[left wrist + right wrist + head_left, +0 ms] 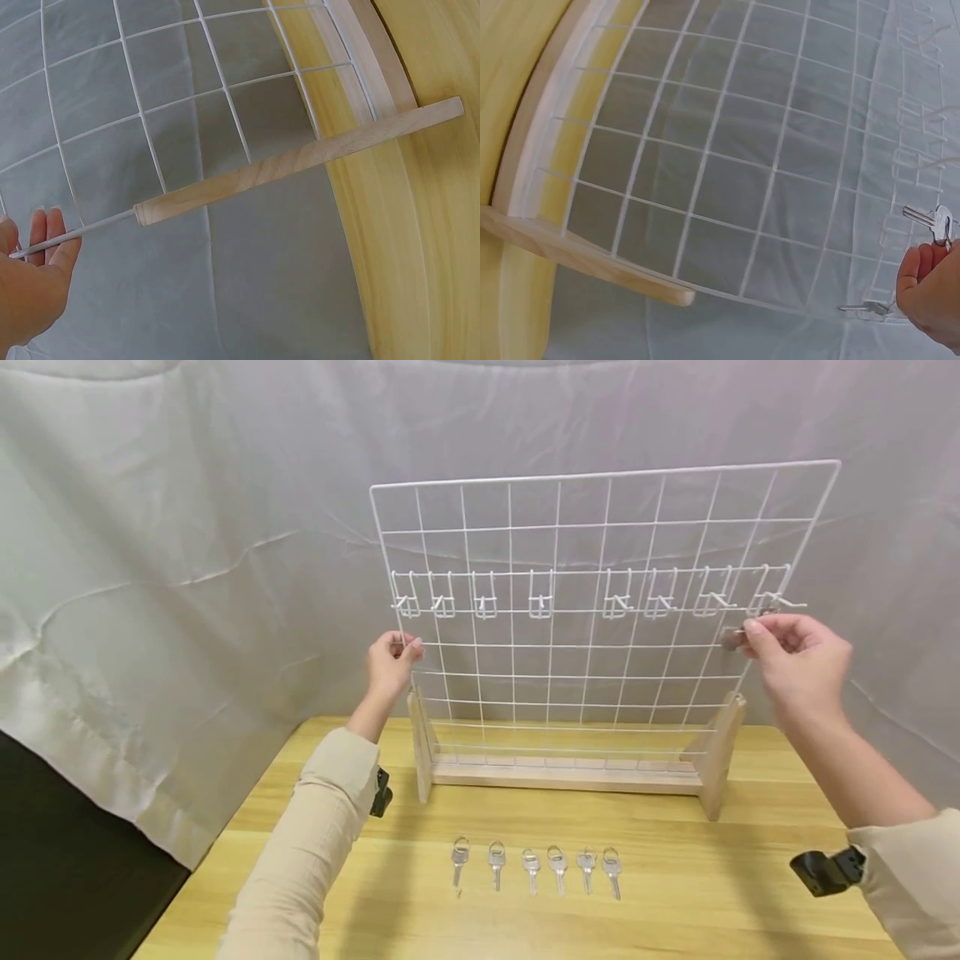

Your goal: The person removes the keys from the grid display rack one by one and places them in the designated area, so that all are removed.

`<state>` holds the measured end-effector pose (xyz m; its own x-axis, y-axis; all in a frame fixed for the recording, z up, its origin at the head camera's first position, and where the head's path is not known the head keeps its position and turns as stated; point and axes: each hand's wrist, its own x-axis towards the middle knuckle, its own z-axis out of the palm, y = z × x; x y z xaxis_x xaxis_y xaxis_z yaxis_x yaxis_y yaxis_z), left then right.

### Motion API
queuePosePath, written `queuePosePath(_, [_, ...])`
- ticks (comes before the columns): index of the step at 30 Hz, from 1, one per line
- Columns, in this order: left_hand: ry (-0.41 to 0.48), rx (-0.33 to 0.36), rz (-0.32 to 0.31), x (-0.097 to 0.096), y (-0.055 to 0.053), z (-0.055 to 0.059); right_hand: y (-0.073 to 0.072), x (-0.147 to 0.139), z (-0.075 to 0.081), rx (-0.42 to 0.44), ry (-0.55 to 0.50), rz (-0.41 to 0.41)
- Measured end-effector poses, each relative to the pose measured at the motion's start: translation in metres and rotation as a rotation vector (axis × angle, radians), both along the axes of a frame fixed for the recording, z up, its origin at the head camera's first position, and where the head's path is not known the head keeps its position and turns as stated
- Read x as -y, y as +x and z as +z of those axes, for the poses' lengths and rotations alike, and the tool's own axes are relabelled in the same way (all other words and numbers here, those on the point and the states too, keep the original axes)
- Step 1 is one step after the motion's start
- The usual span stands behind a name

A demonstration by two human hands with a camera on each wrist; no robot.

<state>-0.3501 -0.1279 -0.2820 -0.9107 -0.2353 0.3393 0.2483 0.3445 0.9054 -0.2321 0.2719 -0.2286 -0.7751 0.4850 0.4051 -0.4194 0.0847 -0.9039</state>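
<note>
A white wire grid panel (532,646) stands upright in a wooden base (570,774). My left hand (392,664) grips the panel's left edge wire, fingers and thumb around it just above the wooden upright (300,161). At the panel's right edge, my right hand (802,660) pinches a silver key (936,219) close to the rightmost white hook (776,600). A second key (866,307) shows below that hand in the right wrist view, close to the grid's edge wire. Part of the right hand lies outside the right wrist view.
Several white hooks (541,603) hang in a row across the grid. In front of the base, several silver keys with rings (557,862) lie in a row on the wooden table (525,935). Grey cloth (225,485) hangs behind and at the sides.
</note>
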Motion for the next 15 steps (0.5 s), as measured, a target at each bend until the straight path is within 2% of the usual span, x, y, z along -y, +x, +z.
queuePosePath(5, [0.004,-0.003,0.001,0.000,0.000,0.001,0.006,-0.004,-0.023,0.105,0.076,0.016])
queuePosePath(8, [0.002,0.003,-0.002,0.000,0.000,0.001,0.009,-0.005,-0.043,0.150,0.082,0.054])
queuePosePath(15, [0.000,0.001,-0.004,-0.001,-0.002,0.000,0.016,-0.004,-0.090,0.254,0.241,0.039])
